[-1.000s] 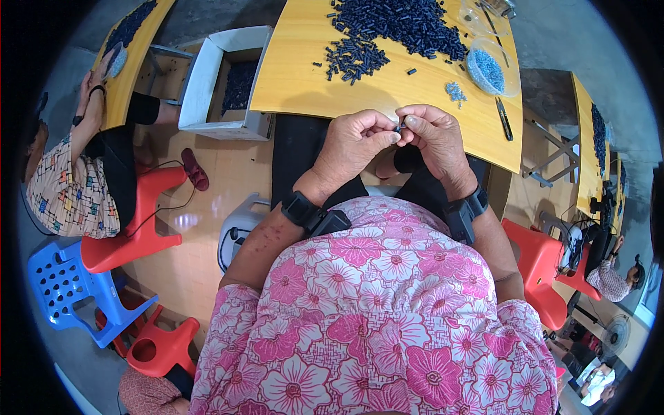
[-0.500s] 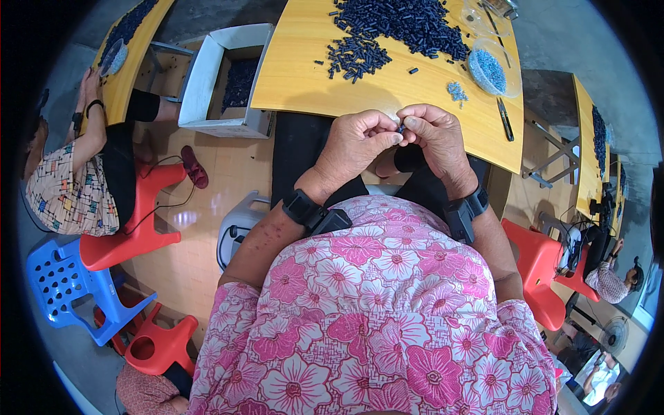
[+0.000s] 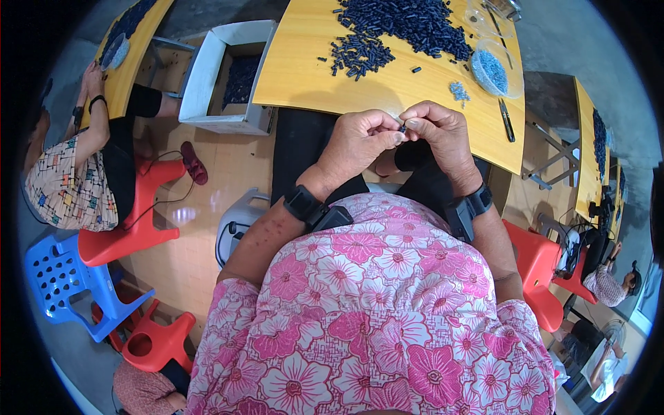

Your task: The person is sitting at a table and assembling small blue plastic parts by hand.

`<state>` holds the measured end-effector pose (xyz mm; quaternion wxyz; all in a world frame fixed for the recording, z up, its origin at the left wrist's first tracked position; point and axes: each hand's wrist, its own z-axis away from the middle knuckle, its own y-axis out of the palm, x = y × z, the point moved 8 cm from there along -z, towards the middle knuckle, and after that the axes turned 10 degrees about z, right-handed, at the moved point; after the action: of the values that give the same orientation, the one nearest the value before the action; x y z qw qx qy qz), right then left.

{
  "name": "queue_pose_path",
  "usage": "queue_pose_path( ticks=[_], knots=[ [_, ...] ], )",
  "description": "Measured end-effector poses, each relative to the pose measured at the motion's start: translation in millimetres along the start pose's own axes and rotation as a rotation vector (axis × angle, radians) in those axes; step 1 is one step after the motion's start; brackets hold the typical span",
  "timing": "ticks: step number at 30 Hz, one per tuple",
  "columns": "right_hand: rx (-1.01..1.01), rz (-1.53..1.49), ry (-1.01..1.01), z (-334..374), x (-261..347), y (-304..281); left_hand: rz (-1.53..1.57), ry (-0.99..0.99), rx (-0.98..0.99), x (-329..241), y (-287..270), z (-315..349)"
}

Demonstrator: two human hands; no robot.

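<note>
My left hand point(image 3: 364, 143) and my right hand point(image 3: 438, 136) meet just off the near edge of the wooden table point(image 3: 304, 76). Between their thumbs and fingertips they pinch a small dark cylindrical piece point(image 3: 403, 128), mostly covered by the fingers. Beyond my hands lies a big heap of small black cylindrical pieces point(image 3: 415, 24), with a smaller pile point(image 3: 361, 55) to its near left. Right of these, a clear round tub point(image 3: 491, 71) holds small light-blue pieces. A few more blue pieces point(image 3: 459, 91) lie loose beside it, near a pair of black-handled tweezers point(image 3: 506, 121).
A white box point(image 3: 207, 76) with dark pieces inside stands left of the table. Another person point(image 3: 76, 166) sits at a table on the far left. Red stools point(image 3: 532, 277) and a blue chair point(image 3: 76, 277) stand around me. Clear containers point(image 3: 484, 17) sit at the table's far right.
Both hands keep their pinch on the small dark piece, with only a slight shift of the fingers. The whole view has shifted a little.
</note>
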<state>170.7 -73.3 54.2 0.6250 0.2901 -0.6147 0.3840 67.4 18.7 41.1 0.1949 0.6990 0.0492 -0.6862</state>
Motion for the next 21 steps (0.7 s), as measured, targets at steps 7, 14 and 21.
queue_pose_path(
  ticks=[7,14,21],
  knots=[
    [0.055,0.146,-0.073,0,8,1,-0.027,-0.01,-0.003,4,1,1],
    [0.115,0.182,-0.158,0,18,8,0.099,-0.04,0.035,9,0,1],
    [0.149,0.156,-0.165,-1,20,8,0.18,-0.059,0.08,7,1,2]
  ],
)
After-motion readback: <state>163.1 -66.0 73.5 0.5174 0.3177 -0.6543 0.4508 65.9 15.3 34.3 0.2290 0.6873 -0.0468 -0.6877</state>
